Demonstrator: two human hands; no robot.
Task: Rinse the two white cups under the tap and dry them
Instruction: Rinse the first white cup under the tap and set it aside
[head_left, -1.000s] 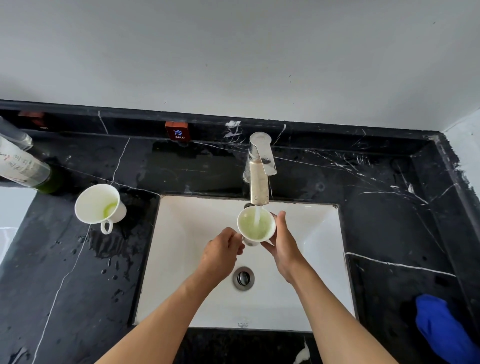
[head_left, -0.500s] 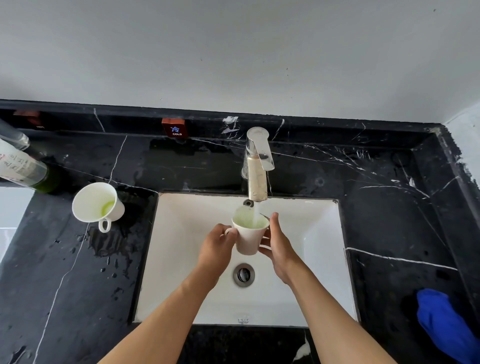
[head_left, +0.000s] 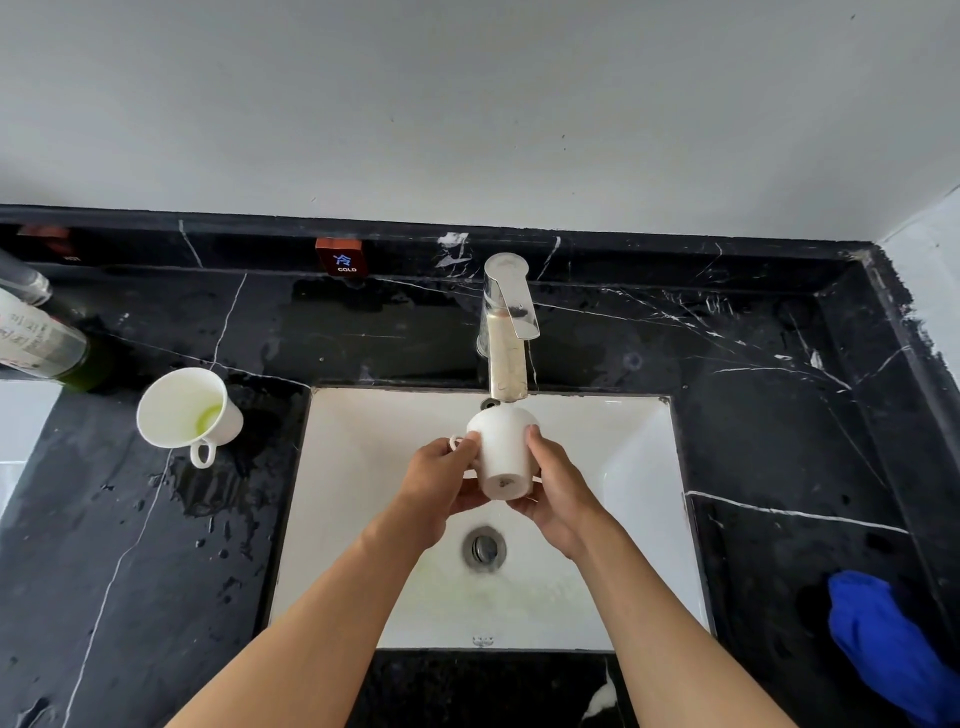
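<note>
A white cup (head_left: 503, 451) is held over the white sink (head_left: 613, 467), just below the tap's spout (head_left: 508, 358). The cup is tipped away from me, its base facing the camera and its mouth hidden. My left hand (head_left: 441, 486) grips it at the handle side. On the other side my right hand (head_left: 558, 491) holds its wall. A second white cup (head_left: 184, 410) with green residue inside stands on the black counter at the left, handle toward me.
A blue cloth (head_left: 888, 644) lies on the counter at the lower right. Bottles (head_left: 36, 338) lean at the far left. The drain (head_left: 484, 548) sits below my hands, with pale green water around it. Water drops wet the counter (head_left: 218, 499) beside the second cup.
The cup in my hands went from upright with greenish water inside to tipped over with its base toward me. Pale green water now lies in the sink.
</note>
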